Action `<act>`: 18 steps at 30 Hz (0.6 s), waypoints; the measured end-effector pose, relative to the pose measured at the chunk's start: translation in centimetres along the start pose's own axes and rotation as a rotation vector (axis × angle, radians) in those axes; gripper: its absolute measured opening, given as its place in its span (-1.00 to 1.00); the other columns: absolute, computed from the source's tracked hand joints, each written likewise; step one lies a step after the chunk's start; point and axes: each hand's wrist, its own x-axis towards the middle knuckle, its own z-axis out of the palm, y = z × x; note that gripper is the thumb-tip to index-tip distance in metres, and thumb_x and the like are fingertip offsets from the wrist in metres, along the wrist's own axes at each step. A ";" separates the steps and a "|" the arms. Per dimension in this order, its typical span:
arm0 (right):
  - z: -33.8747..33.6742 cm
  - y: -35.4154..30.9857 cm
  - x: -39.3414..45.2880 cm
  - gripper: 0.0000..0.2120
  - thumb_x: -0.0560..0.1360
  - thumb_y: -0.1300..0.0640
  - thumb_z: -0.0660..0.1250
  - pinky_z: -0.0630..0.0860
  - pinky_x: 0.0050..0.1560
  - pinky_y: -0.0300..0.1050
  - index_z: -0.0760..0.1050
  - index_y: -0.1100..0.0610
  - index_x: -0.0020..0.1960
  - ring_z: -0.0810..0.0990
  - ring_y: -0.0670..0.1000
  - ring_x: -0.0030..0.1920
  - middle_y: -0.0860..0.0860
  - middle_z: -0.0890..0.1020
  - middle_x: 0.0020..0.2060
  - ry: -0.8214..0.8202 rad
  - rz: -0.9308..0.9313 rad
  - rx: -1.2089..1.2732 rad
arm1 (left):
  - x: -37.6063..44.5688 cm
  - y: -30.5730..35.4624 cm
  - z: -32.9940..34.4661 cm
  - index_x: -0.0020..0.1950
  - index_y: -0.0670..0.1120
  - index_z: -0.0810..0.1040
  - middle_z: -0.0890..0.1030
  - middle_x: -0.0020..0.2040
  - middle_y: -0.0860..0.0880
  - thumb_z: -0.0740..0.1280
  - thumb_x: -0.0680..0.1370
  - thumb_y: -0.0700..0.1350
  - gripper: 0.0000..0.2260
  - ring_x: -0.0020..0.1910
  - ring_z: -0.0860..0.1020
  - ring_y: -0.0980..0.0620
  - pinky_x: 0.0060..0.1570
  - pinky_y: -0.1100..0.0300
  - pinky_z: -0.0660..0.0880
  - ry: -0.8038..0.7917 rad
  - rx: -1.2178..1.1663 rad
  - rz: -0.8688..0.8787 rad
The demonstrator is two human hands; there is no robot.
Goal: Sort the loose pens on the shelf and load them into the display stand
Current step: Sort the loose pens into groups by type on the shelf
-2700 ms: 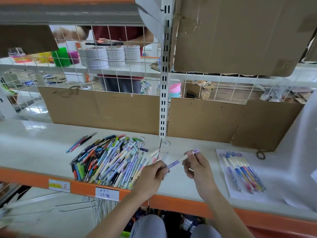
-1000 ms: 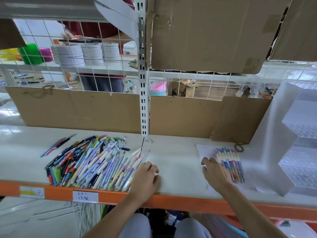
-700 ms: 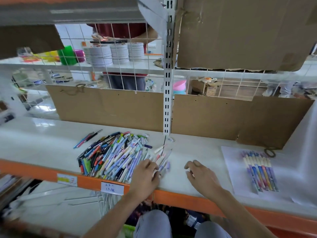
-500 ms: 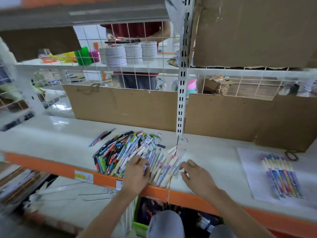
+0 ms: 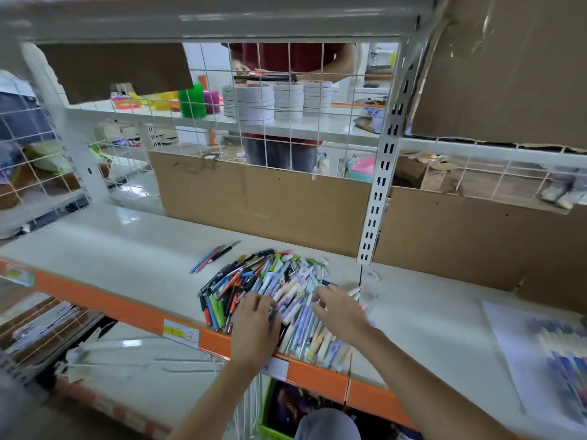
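A heap of loose pens (image 5: 279, 290) in many colours lies on the white shelf (image 5: 127, 249), near its orange front edge. Both hands are on this heap. My left hand (image 5: 254, 325) rests on the near left part, its fingers bent over the pens. My right hand (image 5: 340, 309) lies on the right part, fingers spread and reaching into the pastel pens. I cannot tell whether either hand grips a pen. A row of sorted pens (image 5: 562, 354) lies blurred on a white sheet (image 5: 508, 338) at the far right. The display stand is out of view.
Three pens (image 5: 214, 256) lie apart, left of the heap. Cardboard panels (image 5: 260, 204) and a white slotted upright (image 5: 378, 198) close the back of the shelf. Behind the wire grid, a person in a red top stands by stacked white rolls (image 5: 276, 100).
My right hand put the purple pen down with the sorted row, then came back left onto the heap. My left hand moved further over the pens. The view swung left.
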 end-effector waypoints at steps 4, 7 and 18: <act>0.5 -1.7 4.2 -0.86 0.57 0.09 0.17 0.40 -0.18 -0.12 0.44 0.15 -0.04 0.50 0.03 -0.17 0.05 0.52 -0.20 0.000 0.199 0.196 | 0.1 0.0 0.1 -0.15 -0.11 0.52 0.46 -0.16 0.00 0.44 0.40 -0.25 -0.88 -0.18 0.42 0.04 -0.15 0.16 0.44 -0.010 -0.034 -0.055; 1.1 -2.1 6.0 -0.88 0.51 0.14 0.21 0.44 -0.21 -0.12 0.33 0.13 -0.18 0.50 0.05 -0.26 0.03 0.46 -0.35 -0.012 0.293 0.251 | 0.3 0.2 -0.1 -0.11 -0.12 0.54 0.40 -0.15 0.05 0.38 0.48 -0.21 -0.96 -0.14 0.36 0.10 -0.09 0.24 0.37 -0.027 -0.036 -0.054; 1.4 -2.1 7.2 -0.81 0.55 0.10 0.20 0.44 -0.20 -0.15 0.45 0.23 0.00 0.59 0.11 -0.10 0.17 0.61 -0.07 0.002 0.416 0.303 | 1.4 0.8 -0.6 -0.01 -0.03 0.42 0.30 -0.10 0.07 0.19 0.60 0.03 -0.85 -0.09 0.36 0.10 -0.03 0.26 0.38 -0.165 0.111 -0.100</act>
